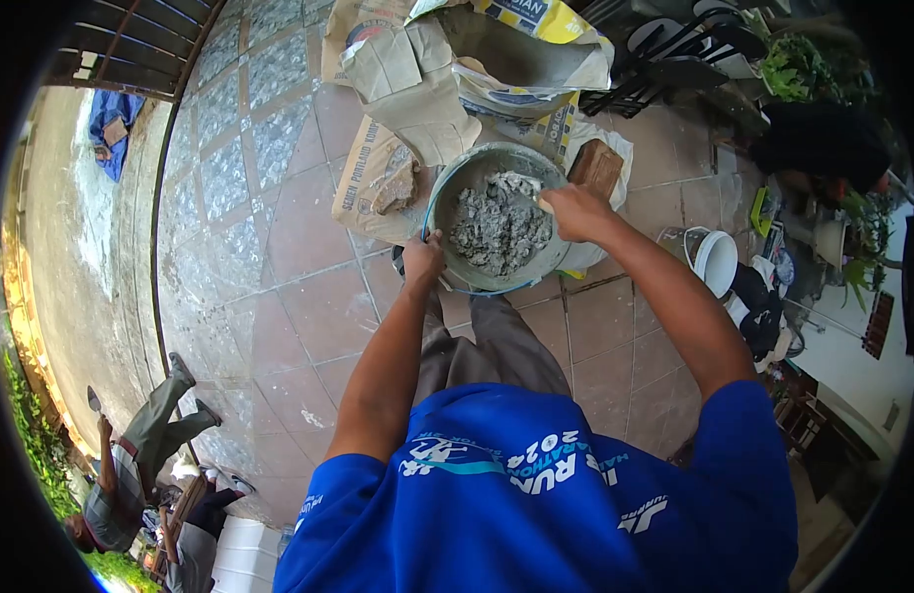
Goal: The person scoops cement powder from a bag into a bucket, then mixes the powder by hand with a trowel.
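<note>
A round bucket stands on the tiles in front of me, with lumpy grey wet cement inside. My left hand is closed on the bucket's near left rim. On the opposite side my right hand grips the handle of a trowel, whose blade lies in the cement and is coated grey. Just beyond the bucket is an open cement bag. A brown brick lies right of the bucket, and a rough broken chunk rests on paper at its left.
A white bucket stands to the right near plants and clutter. Stacked dark chairs are at the upper right. Two other people are at the lower left, one holding a trowel. A metal gate is at the upper left.
</note>
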The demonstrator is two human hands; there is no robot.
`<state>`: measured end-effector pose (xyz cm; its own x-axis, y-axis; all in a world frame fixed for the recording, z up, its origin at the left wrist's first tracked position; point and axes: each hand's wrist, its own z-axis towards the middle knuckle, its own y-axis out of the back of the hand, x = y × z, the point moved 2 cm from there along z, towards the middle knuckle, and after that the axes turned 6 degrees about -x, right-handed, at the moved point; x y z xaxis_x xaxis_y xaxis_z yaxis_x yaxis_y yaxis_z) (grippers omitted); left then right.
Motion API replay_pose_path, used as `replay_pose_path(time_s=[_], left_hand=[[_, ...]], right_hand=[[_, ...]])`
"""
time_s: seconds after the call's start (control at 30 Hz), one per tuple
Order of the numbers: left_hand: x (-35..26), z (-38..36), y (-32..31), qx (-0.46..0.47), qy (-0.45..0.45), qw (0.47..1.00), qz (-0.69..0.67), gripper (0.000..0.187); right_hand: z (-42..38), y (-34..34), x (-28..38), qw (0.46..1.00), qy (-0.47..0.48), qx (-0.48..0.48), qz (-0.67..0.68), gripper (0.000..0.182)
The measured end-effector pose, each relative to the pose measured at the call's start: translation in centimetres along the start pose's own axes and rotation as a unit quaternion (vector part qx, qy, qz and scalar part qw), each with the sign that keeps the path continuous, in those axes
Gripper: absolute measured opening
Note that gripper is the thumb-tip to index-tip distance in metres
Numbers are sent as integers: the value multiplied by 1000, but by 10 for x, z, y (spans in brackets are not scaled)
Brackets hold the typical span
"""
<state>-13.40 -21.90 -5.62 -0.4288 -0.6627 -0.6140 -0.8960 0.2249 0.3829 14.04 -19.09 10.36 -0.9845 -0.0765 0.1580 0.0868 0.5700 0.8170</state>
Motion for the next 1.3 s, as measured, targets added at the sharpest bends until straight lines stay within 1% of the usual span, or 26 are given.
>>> replay_pose_path(time_s=[0.03, 0.07, 0.1, 0.13, 0.17, 0.2, 0.27, 0.3, 0.37, 0.43, 0.5, 0.53, 0.57, 0.63, 0.67, 0.77, 0.8, 0.83, 0.9, 1.03, 1.07, 1.1, 1.13, 1.2, 1.23, 1.3], left_hand=[[3, -3, 1, 7, 12, 1000, -9, 40], [4, -7, 1, -14, 0, 1000, -1, 37], [1, -8, -1, -38, -15, 999, 3, 34], [-1, -7, 0, -56, -32, 998, 11, 31], [5, -15, -1, -40, -20, 999, 5, 31], [6, -18, 2, -26, -13, 1000, -1, 30], [-9, -3, 2, -10, -20, 1000, -16, 30], [-3, 0, 0, -4, -15, 1000, -18, 30], [13, 8, -5, -10, -20, 1000, -5, 30], [27, 15, -12, -30, -43, 998, 24, 30], [23, 8, -9, -8, -29, 1000, 6, 31], [18, 8, -7, 0, -25, 1000, -6, 32], [19, 13, -8, -7, -42, 999, 10, 33], [33, 21, -13, -21, -68, 997, 42, 36], [33, 19, -12, -19, -64, 997, 38, 37], [30, 20, -10, -17, -57, 998, 25, 37], [35, 20, -12, -20, -59, 998, 19, 37], [35, 23, -15, -24, -65, 998, 10, 36], [37, 28, -15, -9, -81, 996, 25, 34], [40, 29, -15, 1, -85, 996, 19, 31], [35, 26, -13, 4, -65, 998, 10, 32], [28, 20, -9, 10, -44, 999, 3, 33], [23, 15, -7, 17, -25, 1000, -2, 34], [32, 22, -13, 22, -46, 998, 24, 34], [35, 28, -13, 19, -57, 998, 35, 34], [29, 25, -8, 28, -46, 998, 42, 34]], right_hand=[[17, -35, 4, 1000, -6, 18, 12, 23], [26, -79, 16, 999, -38, -9, 8, 27], [31, -105, 26, 997, -68, -42, 0, 30], [27, -102, 34, 997, -59, -51, 0, 33], [9, -103, 41, 998, -51, -46, 0, 35], [-8, -96, 49, 998, -44, -47, 0, 37], [-32, -62, 42, 999, -26, -22, -22, 39], [-44, -42, 37, 999, -15, -3, -33, 41], [-56, 21, 30, 1000, -4, 16, -25, 37], [-54, 60, 27, 999, -9, -6, -49, 34], [-37, 65, 19, 997, -7, -21, -69, 31], [-19, 56, 13, 996, 2, -27, -80, 29], [0, 43, 9, 995, 11, -35, -90, 28], [37, -5, 11, 995, 20, -7, -93, 26], [47, -32, 21, 995, 18, -17, -99, 27], [40, -89, 51, 994, -16, -55, -95, 28], [25, -98, 59, 993, -34, -68, -91, 29], [8, -100, 64, 992, -29, -72, -95, 29], [-16, -93, 62, 990, -17, -88, -107, 29], [-54, 3, 44, 998, -5, -2, -63, 27], [-59, 30, 40, 998, -8, 16, -57, 26], [-61, 41, 35, 998, -13, 35, -49, 26], [-61, 37, 31, 998, -41, 23, -50, 26], [-52, 20, 24, 994, -97, -7, -54, 27], [-37, -3, 14, 991, -127, -2, -29, 31], [-7, -73, -3, 986, -160, 19, 53, 35]])
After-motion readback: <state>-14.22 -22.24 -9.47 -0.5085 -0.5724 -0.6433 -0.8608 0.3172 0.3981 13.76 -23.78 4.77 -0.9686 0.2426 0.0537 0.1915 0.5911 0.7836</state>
